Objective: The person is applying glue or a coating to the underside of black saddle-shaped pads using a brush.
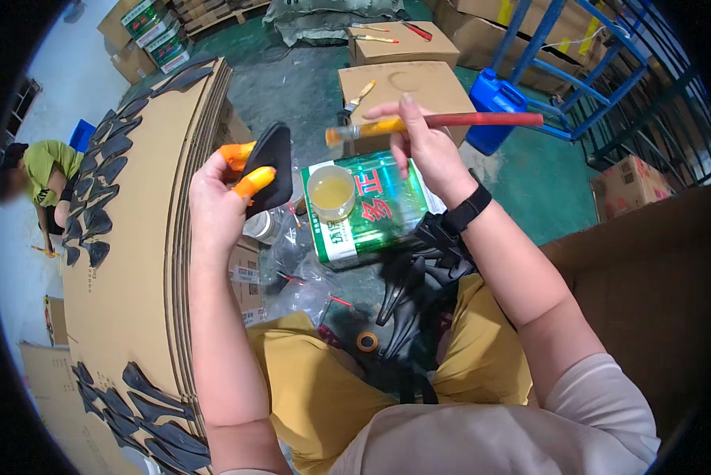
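My left hand (222,178), with orange covers on its fingertips, grips a black curved piece that looks like a shoe sole (273,168) by its edge, tilted up on its side. My right hand (428,150) holds a brush (482,119) with a long red handle, lying nearly level, its yellowish bristles pointing left at the sole. The two are apart. Below and between my hands, a cup (331,192) of yellowish liquid stands on a green tin (391,210). More black soles (407,289) hang or lie in a bunch between my knees.
At left, a stack of flat cardboard (145,206) bears rows of black soles (111,146). Beyond it a person in a green shirt (50,166) bends down. Cardboard boxes (442,87) with brushes, a blue jug (494,107) and a blue metal frame (545,71) stand ahead. A roll of tape (367,341) lies below.
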Demonstrator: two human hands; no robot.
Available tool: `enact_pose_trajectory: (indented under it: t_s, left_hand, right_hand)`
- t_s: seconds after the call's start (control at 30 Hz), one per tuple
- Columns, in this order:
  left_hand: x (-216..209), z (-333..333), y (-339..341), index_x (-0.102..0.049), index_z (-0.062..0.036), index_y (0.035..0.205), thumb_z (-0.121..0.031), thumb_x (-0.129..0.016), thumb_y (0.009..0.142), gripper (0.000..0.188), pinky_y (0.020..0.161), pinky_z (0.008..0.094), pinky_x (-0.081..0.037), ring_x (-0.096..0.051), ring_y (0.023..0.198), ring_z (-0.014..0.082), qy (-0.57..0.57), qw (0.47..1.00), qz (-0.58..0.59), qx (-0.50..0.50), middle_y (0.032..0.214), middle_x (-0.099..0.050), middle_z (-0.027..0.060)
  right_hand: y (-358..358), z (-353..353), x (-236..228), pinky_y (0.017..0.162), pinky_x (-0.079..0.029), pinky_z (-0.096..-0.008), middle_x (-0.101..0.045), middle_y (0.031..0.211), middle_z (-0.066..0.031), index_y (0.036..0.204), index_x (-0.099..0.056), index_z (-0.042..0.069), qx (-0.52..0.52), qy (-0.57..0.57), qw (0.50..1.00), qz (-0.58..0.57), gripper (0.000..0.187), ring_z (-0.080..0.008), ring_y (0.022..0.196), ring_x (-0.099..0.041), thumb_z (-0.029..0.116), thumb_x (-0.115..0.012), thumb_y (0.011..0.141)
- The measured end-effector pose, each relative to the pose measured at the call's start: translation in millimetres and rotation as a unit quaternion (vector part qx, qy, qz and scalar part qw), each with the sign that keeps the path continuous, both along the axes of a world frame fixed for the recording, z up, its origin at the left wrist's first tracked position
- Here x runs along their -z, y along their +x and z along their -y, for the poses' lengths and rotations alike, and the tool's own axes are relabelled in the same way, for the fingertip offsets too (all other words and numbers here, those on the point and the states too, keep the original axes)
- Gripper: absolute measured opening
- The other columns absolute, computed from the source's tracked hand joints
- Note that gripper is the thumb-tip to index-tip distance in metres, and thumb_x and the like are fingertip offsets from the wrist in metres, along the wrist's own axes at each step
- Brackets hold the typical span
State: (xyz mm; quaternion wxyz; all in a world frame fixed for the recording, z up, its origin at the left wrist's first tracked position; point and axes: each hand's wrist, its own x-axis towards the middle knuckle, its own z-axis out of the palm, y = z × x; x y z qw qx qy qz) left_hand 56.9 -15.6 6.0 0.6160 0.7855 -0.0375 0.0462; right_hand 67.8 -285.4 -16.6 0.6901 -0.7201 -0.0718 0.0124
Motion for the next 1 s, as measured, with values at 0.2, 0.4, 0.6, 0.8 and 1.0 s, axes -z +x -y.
enact_pose_trajectory:
  t_s: [0.2, 0.4, 0.6, 0.8, 1.0]
  left_hand:
    - [38, -16, 18, -0.065, -0.0005, 0.102, 0.006, -0.072, 0.073, 0.030, 0.068, 0.0241, -0.050, -0.059, 0.074, 0.0095, 0.084, 0.996, -0.036, 0.007, 0.084, -0.065, 0.0037]
    - [43, -15, 32, -0.065, 0.0004, 0.097, 0.007, -0.072, 0.070, 0.029, 0.069, 0.0260, -0.049, -0.059, 0.074, 0.0123, 0.176, 0.984, -0.031, 0.000, 0.084, -0.064, 0.0048]
    - [42, -11, 31, -0.064, 0.0018, 0.093, 0.007, -0.071, 0.064, 0.030, 0.072, 0.0312, -0.049, -0.059, 0.074, 0.0222, 0.282, 0.958, 0.052, 0.027, 0.082, -0.060, 0.0112]
    - [40, -7, 30, -0.063, 0.0020, 0.089, 0.006, -0.071, 0.065, 0.026, 0.070, 0.0350, -0.049, -0.059, 0.075, 0.0272, 0.321, 0.944, 0.066, 0.029, 0.082, -0.060, 0.0132]
    - [39, -3, 25, -0.063, 0.0016, 0.088, 0.002, -0.072, 0.064, 0.025, 0.073, 0.0395, -0.048, -0.059, 0.080, 0.0315, 0.383, 0.920, 0.084, 0.024, 0.083, -0.061, 0.0149]
  right_hand:
    - [44, -15, 49, 0.046, -0.040, -0.0229, -0.055, 0.056, -0.0016, 0.083, -0.071, 0.004, -0.018, -0.124, 0.992, 0.000, 0.035, -0.0077, 0.048, -0.050, 0.036, -0.059, 0.088]
    - [61, -43, 84, 0.045, -0.044, -0.0264, -0.061, 0.060, -0.0072, 0.076, -0.065, -0.001, -0.048, -0.204, 0.977, 0.040, 0.020, -0.0116, 0.047, -0.057, 0.018, -0.068, 0.081]
    - [68, -42, 91, 0.047, -0.046, -0.0291, -0.062, 0.060, -0.0089, 0.080, -0.067, -0.002, -0.041, -0.288, 0.947, 0.134, 0.028, -0.0142, 0.050, -0.060, 0.026, -0.070, 0.083]
    - [59, -37, 78, 0.054, -0.049, -0.0294, -0.063, 0.063, -0.0088, 0.081, -0.069, 0.000, -0.046, -0.242, 0.969, 0.031, 0.028, -0.0152, 0.057, -0.061, 0.027, -0.072, 0.079]
    - [67, -21, 58, 0.056, -0.046, -0.0259, -0.062, 0.065, -0.0035, 0.077, -0.067, 0.001, 0.028, -0.198, 0.975, 0.099, 0.021, -0.0119, 0.058, -0.057, 0.021, -0.067, 0.078]
